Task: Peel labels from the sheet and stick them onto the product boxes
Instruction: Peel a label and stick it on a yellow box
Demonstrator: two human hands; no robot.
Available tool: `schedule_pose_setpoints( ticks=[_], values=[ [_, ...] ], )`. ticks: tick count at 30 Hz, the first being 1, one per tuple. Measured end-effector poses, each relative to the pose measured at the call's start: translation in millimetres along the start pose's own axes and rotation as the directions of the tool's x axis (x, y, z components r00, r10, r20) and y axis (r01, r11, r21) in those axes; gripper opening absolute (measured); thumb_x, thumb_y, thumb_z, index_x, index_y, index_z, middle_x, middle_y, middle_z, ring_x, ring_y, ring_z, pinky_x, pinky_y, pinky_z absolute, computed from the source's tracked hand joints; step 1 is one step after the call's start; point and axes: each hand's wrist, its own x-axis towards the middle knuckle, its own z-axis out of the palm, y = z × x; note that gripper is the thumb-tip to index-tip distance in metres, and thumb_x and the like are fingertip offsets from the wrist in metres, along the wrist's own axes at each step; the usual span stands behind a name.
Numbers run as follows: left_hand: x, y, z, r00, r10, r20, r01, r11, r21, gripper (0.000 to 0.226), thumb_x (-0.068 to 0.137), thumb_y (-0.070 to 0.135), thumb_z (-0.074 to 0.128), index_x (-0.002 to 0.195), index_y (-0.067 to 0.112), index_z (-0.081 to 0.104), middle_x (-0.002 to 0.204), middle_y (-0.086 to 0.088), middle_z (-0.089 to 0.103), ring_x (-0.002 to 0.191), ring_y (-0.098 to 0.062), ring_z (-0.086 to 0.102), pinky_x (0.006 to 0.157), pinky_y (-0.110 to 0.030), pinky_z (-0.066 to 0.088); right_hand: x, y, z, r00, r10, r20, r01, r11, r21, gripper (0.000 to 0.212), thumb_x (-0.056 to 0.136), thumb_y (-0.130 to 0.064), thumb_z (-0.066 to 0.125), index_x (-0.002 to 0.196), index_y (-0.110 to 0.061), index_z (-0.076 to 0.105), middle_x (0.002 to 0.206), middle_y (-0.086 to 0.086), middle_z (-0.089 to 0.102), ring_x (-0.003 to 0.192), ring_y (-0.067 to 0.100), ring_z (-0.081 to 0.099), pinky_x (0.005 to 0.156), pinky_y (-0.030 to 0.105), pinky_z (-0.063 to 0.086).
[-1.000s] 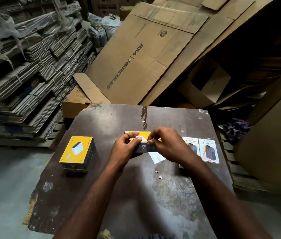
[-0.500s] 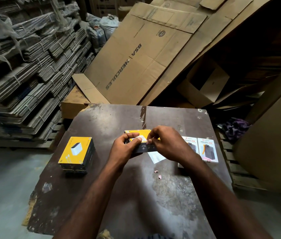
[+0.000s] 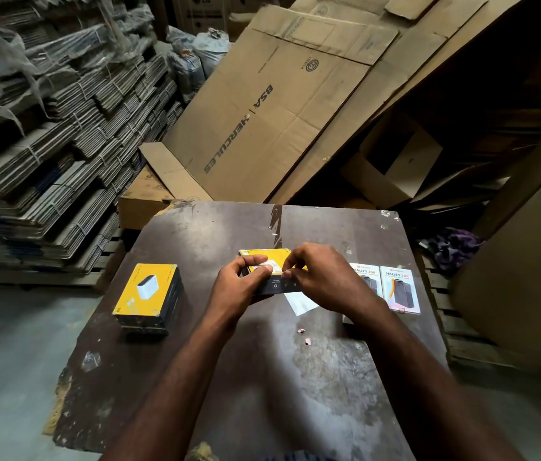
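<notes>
Left hand (image 3: 239, 289) grips a yellow box (image 3: 262, 255) as right hand (image 3: 324, 281) pinches a label (image 3: 273, 265) onto it; two white boxes (image 3: 399, 289) seemingly await theirs.

Dim, warm indoor light. The dark table (image 3: 215, 234) shows a dull sheen toward 12 o'clock, and the stack of yellow boxes (image 3: 147, 291) throws a soft shadow toward 6 o'clock. The gap beneath the leaning cardboard sheets (image 3: 262, 111), at 2 o'clock, is nearly black. The centre is sharp, with legible print on the HALLEY boxes (image 3: 398, 287). The bundled cardboard (image 3: 46, 161) at 9 o'clock smears, and straight edges bow near the borders.
</notes>
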Motion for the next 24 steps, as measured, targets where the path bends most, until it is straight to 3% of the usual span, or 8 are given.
schedule_pose_setpoints(
  ticks=[9,18,24],
  values=[
    [-0.1,1.4,1.5,1.000,0.014,-0.013,-0.014,1.000,0.001,0.019,0.090,0.014,0.069,0.109,0.013,0.067,0.103,0.000,0.065,0.082,-0.014,0.071,0.064,-0.027,0.060,1.0,1.4,-0.1,1.000,-0.023,0.000,0.023,1.000,-0.008,0.015,0.091,-0.022,0.061,0.092,-0.026,0.075,0.100,0.000,0.070,0.097,0.020,0.063,0.086,0.037,0.049],
    [1.7,-1.9,1.7,0.999,-0.003,-0.036,0.003,1.000,-0.013,0.017,0.089,0.014,0.070,0.106,0.015,0.068,0.111,-0.011,0.066,0.085,-0.019,0.072,0.066,-0.030,0.060,1.5,5.2,-3.2,0.999,-0.012,0.048,0.010,0.999,0.042,0.013,0.092,-0.024,0.062,0.091,-0.024,0.075,0.099,-0.001,0.073,0.094,0.019,0.064,0.085,0.038,0.051],
    [0.2,0.9,3.0,0.999,0.017,-0.035,-0.017,1.000,-0.010,0.016,0.089,0.014,0.070,0.105,0.016,0.068,0.108,-0.005,0.064,0.085,-0.017,0.071,0.064,-0.027,0.059,1.7,2.1,-2.4,1.000,0.000,0.012,0.000,1.000,-0.001,0.014,0.091,-0.023,0.062,0.090,-0.025,0.076,0.098,-0.001,0.073,0.091,0.020,0.063,0.080,0.035,0.051]
  ],
)
